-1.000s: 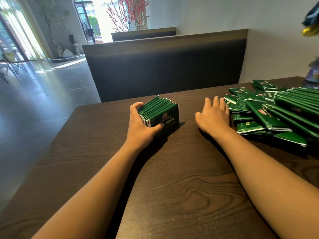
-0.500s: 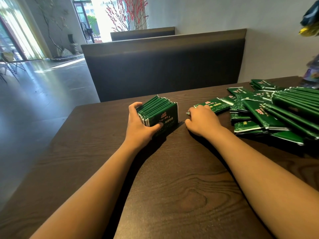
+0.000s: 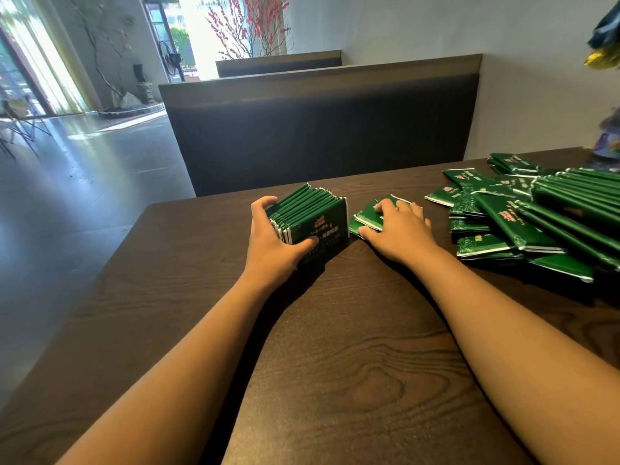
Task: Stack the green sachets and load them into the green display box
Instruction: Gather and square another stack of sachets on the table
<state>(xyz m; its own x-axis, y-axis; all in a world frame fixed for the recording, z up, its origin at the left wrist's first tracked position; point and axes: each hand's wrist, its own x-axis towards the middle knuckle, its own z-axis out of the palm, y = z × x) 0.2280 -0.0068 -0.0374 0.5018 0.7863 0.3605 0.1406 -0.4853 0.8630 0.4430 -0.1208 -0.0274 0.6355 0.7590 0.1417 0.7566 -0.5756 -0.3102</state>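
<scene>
A stack of green sachets (image 3: 312,213) stands on edge on the dark wooden table (image 3: 335,364), left of centre. My left hand (image 3: 271,243) grips this stack, thumb on its near face and fingers behind it. Just to its right, my right hand (image 3: 399,229) lies on a couple of flat green sachets (image 3: 367,216), fingers curled over them and thumb at their near edge. A loose heap of green sachets (image 3: 496,209) covers the table's right side. I see no display box that I can tell apart from the sachets.
A long leaning row of sachets (image 3: 577,196) fills the far right edge of the table. A dark padded bench back (image 3: 318,129) stands behind the table. The table's left edge drops to a grey floor (image 3: 67,196).
My right hand went from the heap on the right and dragged a couple of sachets left, up beside the stack. My left hand kept its hold on the stack.
</scene>
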